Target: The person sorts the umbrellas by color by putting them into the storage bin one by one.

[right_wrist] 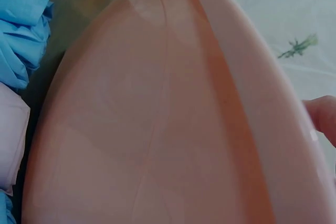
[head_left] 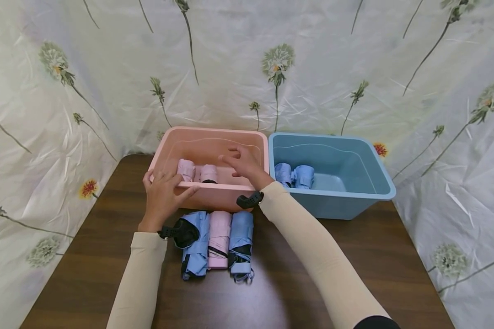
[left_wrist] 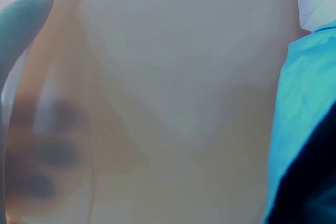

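In the head view my left hand [head_left: 160,196] holds the near rim of a pink plastic bin [head_left: 214,197]. Its fingers reach over the rim, while the thumb [left_wrist: 23,22] stays outside; finger shadows show through the wall in the left wrist view. Above the bin's right part hovers my right hand [head_left: 244,165], fingers loosely bent and holding nothing. Two rolled pink umbrellas [head_left: 208,173] stand inside the bin near its front wall. In front of it, side by side on the table, lie a blue umbrella [head_left: 197,246], a pink umbrella [head_left: 220,228] and another blue umbrella [head_left: 241,228].
A blue plastic bin [head_left: 337,201] stands right beside the pink one, with two rolled blue umbrellas [head_left: 303,176] in its left part. Both bins are on a dark wooden table [head_left: 313,283]. Flower-printed curtain [head_left: 226,91] hangs close behind and at both sides.
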Available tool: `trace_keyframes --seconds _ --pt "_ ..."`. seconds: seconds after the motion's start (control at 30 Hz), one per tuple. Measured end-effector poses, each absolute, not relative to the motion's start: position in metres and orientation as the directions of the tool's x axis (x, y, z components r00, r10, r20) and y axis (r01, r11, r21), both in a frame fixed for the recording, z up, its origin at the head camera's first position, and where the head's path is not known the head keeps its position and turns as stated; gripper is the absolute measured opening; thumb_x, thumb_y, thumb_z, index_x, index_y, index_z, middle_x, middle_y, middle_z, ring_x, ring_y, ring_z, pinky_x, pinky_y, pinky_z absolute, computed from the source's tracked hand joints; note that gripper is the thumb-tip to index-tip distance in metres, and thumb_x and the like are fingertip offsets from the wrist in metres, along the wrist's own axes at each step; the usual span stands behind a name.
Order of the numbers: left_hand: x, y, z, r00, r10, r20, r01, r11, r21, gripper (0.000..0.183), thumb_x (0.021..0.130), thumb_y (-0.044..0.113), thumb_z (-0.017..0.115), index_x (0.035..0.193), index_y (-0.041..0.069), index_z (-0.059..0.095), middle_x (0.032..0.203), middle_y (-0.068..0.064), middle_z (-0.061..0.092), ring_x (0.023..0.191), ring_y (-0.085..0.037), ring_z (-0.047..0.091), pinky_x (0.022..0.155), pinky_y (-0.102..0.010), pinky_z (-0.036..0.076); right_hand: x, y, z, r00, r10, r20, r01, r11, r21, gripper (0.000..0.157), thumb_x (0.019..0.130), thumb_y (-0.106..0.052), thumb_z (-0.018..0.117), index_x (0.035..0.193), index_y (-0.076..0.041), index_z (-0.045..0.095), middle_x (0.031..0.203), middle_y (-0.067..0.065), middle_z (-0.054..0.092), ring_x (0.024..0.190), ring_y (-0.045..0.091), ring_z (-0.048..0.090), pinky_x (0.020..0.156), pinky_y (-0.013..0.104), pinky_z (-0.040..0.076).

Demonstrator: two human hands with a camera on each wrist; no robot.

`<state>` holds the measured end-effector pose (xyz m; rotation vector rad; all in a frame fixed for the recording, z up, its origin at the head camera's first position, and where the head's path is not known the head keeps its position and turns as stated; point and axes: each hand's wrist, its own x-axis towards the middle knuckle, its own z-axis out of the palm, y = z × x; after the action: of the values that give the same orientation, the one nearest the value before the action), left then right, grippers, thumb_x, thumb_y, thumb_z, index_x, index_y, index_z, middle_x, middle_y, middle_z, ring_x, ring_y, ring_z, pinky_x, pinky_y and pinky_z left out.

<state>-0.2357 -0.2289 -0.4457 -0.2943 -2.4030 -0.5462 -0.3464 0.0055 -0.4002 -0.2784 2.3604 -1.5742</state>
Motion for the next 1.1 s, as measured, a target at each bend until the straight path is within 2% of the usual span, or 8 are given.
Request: trace_keyframes --seconds 0.27,0.57,0.87,1.1 --pt "-0.237 -0.229 -0.447 -0.76 0.081 0.645 0.344 0.892 0.293 0.047 0.076 0.055 0.073 0.072 0.01 0.059 0.071 -0.007 0.056 0.085 -0.028 0.052 0.104 -0.062 0.015 -0.344 0.009 -0.396 -0.954 -0.282 -0.097 -0.004 0.338 -0.941 0.069 0.087 -0.047 0.068 0.142 -0.013 0.044 0.132 0.011 0.053 0.114 0.027 0.057 0.078 0.04 0.056" --pt "-0.237 -0.228 -0.446 -0.764 0.085 0.64 0.347 0.89 0.295 0.045 0.076 0.054 0.074 0.073 0.011 0.059 0.071 -0.006 0.056 0.086 -0.027 0.053 0.103 -0.062 0.016 -0.339 0.013 -0.389 -0.964 -0.265 0.024 -0.125 0.372 -0.92 0.055 0.089 -0.04 0.068 0.135 -0.014 0.052 0.118 0.009 0.061 0.105 0.02 0.06 0.077 0.035 0.055" --pt "-0.235 -0.226 -0.442 -0.761 0.09 0.643 0.357 0.885 0.299 0.045 0.076 0.052 0.074 0.073 0.009 0.059 0.068 -0.007 0.054 0.082 -0.026 0.052 0.102 -0.064 0.016 -0.323 0.021 -0.376 -0.938 -0.325 0.121 -0.23 0.323 -0.918 0.052 0.09 -0.034 0.068 0.134 -0.011 0.054 0.12 0.011 0.061 0.106 0.023 0.06 0.078 0.037 0.055" --pt "-0.234 -0.226 -0.443 -0.765 0.095 0.637 0.354 0.888 0.292 0.046 0.076 0.053 0.074 0.072 0.01 0.059 0.067 -0.005 0.051 0.078 -0.025 0.049 0.102 -0.064 0.016 -0.31 0.03 -0.368 -0.926 -0.346 0.152 -0.266 0.31 -0.913 0.052 0.089 -0.038 0.068 0.133 -0.015 0.054 0.121 0.01 0.059 0.107 0.024 0.058 0.083 0.039 0.054"
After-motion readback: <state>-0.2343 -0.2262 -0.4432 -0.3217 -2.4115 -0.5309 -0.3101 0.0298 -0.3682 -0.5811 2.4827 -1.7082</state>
